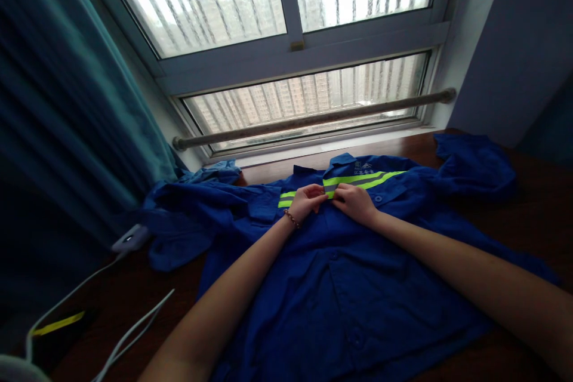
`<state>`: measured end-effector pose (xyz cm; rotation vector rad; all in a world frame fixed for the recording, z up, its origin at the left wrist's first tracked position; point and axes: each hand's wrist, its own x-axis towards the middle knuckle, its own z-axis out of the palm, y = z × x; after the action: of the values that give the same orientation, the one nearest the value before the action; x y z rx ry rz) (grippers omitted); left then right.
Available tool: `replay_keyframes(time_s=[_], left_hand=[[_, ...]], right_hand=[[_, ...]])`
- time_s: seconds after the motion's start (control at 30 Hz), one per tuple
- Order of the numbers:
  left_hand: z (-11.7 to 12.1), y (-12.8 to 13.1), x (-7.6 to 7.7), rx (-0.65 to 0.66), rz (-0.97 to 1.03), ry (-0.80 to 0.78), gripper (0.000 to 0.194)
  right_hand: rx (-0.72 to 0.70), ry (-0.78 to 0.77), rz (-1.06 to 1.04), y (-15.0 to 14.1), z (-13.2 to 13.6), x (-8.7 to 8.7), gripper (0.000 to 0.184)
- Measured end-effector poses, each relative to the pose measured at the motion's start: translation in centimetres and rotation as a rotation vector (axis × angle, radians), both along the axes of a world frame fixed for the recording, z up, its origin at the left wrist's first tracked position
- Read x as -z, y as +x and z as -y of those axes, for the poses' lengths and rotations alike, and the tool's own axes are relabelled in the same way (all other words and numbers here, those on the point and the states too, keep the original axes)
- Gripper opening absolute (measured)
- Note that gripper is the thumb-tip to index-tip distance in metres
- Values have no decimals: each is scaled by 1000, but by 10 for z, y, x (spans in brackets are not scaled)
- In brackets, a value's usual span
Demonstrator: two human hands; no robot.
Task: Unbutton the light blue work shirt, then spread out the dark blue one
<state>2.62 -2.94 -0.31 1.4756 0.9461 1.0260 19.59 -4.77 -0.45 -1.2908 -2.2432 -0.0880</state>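
A blue work jacket (286,286) lies spread out, front side up, with its collar toward the window and its sleeves out to both sides. A yellow-green and grey reflective strip (380,179) crosses the chest. At the front opening, my left hand (308,200) has its fingers pinched on the jacket's edge by the strip. Close beside it, my right hand (353,202) grips the other part of the front edge, fingers closed. Whatever button may be between the fingertips is hidden. Lower down, the front placket shows a button (356,337).
The jacket rests on a dark wooden surface (532,221) below a barred window (250,0) with a metal rail (313,121). Teal curtains (80,71) hang at left. White cables (129,334), a white device (131,239) and a yellow strip (58,323) lie at lower left.
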Motion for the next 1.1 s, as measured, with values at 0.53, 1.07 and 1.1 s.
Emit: replay_keyframes(time_s=[0.53, 1.07, 1.1], left_hand=[[35, 6, -44, 27, -286, 194, 31], [-2, -44, -37, -65, -614, 585, 16], [-3, -45, -32, -80, -629, 572, 17]], right_hand=[[158, 136, -446, 16, -10, -24, 14], [292, 27, -1082, 39, -39, -36, 17], [284, -31, -1125, 36, -41, -34, 17]])
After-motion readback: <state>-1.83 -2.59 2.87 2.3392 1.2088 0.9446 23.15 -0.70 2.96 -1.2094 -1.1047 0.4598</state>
